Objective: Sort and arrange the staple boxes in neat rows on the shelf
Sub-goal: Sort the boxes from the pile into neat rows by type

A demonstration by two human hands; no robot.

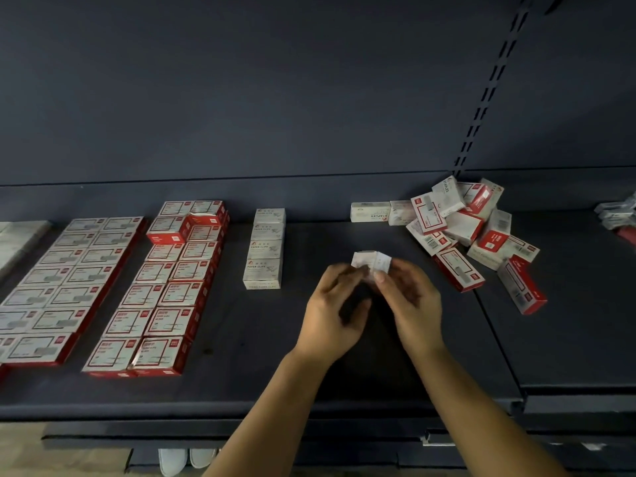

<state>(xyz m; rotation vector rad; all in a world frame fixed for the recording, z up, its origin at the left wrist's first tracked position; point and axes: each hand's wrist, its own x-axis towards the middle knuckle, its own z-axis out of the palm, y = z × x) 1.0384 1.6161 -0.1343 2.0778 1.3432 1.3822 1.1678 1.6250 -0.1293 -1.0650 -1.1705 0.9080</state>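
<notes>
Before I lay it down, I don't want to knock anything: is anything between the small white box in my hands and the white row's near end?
Nothing visible: bare dark shelf separates small white box from white row.

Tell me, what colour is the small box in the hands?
White, faint print; the small box shows in the head view.

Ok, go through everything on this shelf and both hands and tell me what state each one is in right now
Left hand: pinching the small white box.
Right hand: pinching the same box.
Small white box: held above the shelf, blurred.
Red and white rows: lying flat, lined up, one red box skewed on top.
Paper clip boxes: one neat single column.
Loose pile: jumbled, boxes tilted and overlapping.
Shelf: dark, partly filled.
</notes>
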